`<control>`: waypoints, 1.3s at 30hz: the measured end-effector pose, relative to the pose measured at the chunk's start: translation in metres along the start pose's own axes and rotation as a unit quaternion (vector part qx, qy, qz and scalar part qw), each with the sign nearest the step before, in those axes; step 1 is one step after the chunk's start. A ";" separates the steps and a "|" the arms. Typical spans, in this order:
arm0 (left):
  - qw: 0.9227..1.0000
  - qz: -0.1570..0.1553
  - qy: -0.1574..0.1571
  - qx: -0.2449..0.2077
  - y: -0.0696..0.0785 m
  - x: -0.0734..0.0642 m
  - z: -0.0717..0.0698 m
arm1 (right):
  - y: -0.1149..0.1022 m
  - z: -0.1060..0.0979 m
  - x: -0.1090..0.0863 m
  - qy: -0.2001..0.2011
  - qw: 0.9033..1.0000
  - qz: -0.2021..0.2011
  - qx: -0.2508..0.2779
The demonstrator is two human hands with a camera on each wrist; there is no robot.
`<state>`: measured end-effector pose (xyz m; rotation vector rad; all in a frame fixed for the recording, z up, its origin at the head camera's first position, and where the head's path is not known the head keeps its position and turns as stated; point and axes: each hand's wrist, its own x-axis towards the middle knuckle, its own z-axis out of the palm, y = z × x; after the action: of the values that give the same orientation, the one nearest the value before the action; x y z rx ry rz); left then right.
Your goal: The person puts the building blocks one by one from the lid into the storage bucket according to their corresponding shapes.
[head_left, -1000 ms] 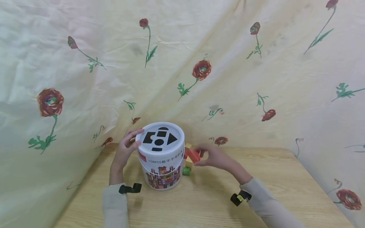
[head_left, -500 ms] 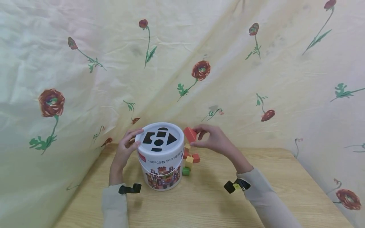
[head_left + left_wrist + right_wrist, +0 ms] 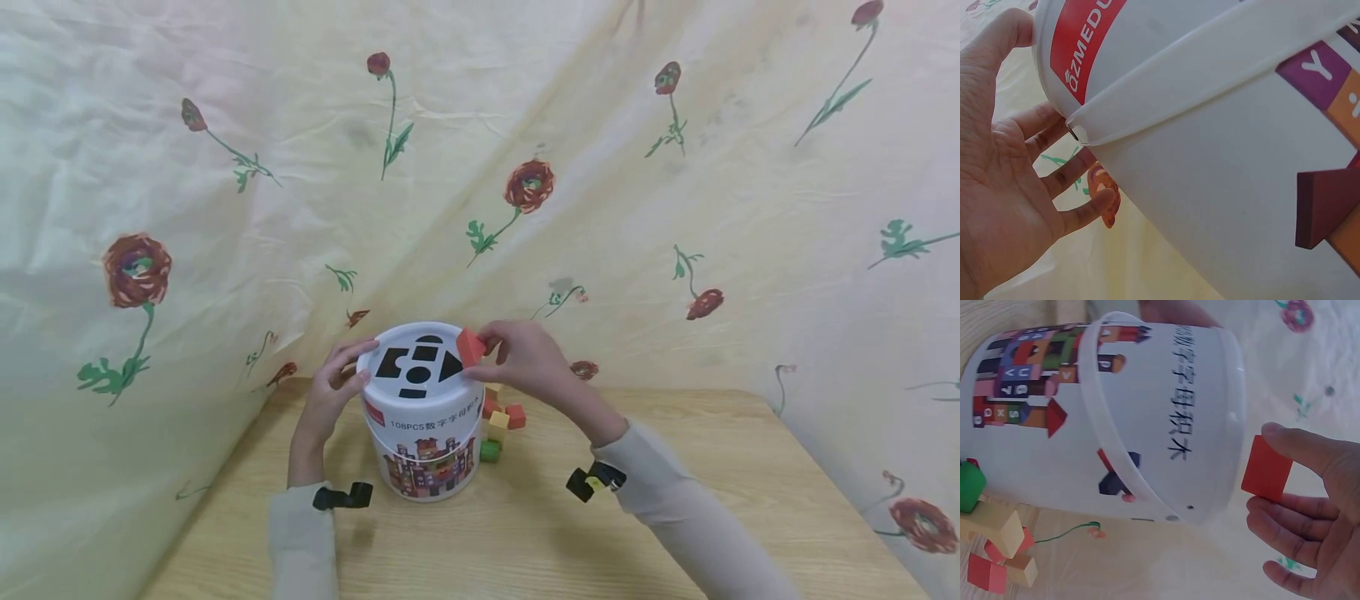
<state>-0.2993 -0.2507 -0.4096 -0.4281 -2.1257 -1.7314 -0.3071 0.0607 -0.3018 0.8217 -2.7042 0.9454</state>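
A white toy bucket (image 3: 423,425) stands upright, with a white lid (image 3: 390,388) that has several dark shaped cutouts. My left hand (image 3: 330,387) rests against the lid's left edge, its fingers extended and spread along the bucket's side (image 3: 1166,187) in the left wrist view. Between thumb and fingers my right hand (image 3: 528,358) pinches a red triangular block (image 3: 470,348). The block overlaps the lid's right rim in the head view, beside the triangular cutout (image 3: 450,367). From the right wrist, one flat rectangular face of the red block (image 3: 1267,467) shows just past the lid's edge.
Right of the bucket lie several loose blocks: a green one (image 3: 490,451), a yellow one (image 3: 498,427) and a red one (image 3: 515,416). They rest on a wooden table (image 3: 637,533). A flowered cloth (image 3: 600,208) hangs behind. A white handle (image 3: 1100,406) loops across the bucket's front.
My right hand has lifted the red triangular block from the loose blocks and moved it up and left to the lid's right rim. The left hand and bucket have stayed put.
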 end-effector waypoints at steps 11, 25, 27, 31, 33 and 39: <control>1.000 0.003 -0.001 -0.004 0.000 0.000 0.001 | -0.015 0.022 0.010 0.009 0.997 0.048 -0.067; 1.000 0.007 -0.004 -0.005 -0.003 0.000 -0.001 | -0.014 0.035 0.017 0.012 0.995 0.071 -0.066; 1.000 0.005 -0.004 -0.006 -0.003 0.000 -0.001 | -0.014 0.035 0.018 0.010 0.996 0.074 -0.058; 1.000 0.003 -0.004 -0.003 -0.003 0.000 -0.001 | -0.010 0.038 0.020 0.010 0.996 0.078 -0.037; 1.000 0.004 -0.005 -0.003 -0.003 0.000 -0.001 | -0.007 0.040 0.022 0.013 0.996 0.079 -0.028; 1.000 0.004 -0.004 -0.004 -0.002 0.000 0.000 | 0.005 0.046 0.025 0.026 0.997 0.078 0.003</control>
<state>-0.3004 -0.2515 -0.4113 -0.4448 -2.1201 -1.7374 -0.3290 0.0242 -0.3328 0.5862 -2.7539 0.9905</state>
